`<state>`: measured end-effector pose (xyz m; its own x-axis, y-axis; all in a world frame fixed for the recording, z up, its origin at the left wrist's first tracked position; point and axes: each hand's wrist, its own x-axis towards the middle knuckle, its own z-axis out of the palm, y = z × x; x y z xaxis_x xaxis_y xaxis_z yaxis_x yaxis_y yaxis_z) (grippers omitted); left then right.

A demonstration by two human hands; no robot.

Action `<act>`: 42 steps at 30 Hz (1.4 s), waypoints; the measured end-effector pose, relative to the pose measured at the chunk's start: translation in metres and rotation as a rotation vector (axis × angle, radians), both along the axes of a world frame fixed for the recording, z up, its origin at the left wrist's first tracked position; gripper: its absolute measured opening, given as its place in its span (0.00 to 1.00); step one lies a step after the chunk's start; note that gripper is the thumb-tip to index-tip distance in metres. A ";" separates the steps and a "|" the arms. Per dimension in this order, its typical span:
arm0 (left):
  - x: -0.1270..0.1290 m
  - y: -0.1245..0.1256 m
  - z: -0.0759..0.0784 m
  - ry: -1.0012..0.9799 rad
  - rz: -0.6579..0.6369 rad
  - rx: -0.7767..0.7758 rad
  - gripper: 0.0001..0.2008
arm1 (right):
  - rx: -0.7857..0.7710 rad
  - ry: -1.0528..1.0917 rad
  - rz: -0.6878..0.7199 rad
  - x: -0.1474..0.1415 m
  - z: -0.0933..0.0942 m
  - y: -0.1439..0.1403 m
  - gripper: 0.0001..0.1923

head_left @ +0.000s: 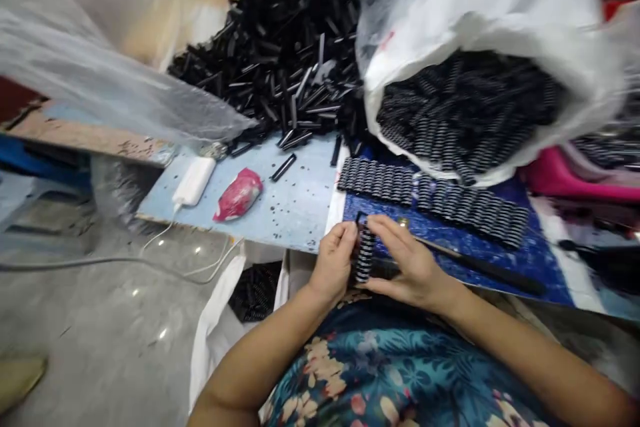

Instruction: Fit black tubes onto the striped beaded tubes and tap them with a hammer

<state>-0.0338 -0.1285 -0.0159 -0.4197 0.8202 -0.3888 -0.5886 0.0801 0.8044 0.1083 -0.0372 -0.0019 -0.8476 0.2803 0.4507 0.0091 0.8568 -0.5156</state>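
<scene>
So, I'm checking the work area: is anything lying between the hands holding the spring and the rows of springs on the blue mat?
Nothing visible does. Both hands, left hand and right hand, hold the spring; bare blue mat separates it from the rows of springs.

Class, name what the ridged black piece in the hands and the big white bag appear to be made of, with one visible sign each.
Ridged black piece: probably moulded plastic, glossy ribs catching light. White bag: thin plastic film, translucent and crumpled.

Both forearms angle inward, the left hand (334, 260) and right hand (410, 260) meeting, fingers curled together.
</scene>
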 end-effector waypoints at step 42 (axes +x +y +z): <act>-0.049 0.089 -0.015 1.011 -0.762 -0.434 0.19 | 0.189 -0.150 -0.477 0.052 0.002 0.047 0.08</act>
<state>-0.0830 -0.0396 -0.0309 -0.1722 0.8669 -0.4678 0.5514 0.4783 0.6835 0.1607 0.0098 0.0002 -0.7046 0.5760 0.4144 0.4821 0.8171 -0.3162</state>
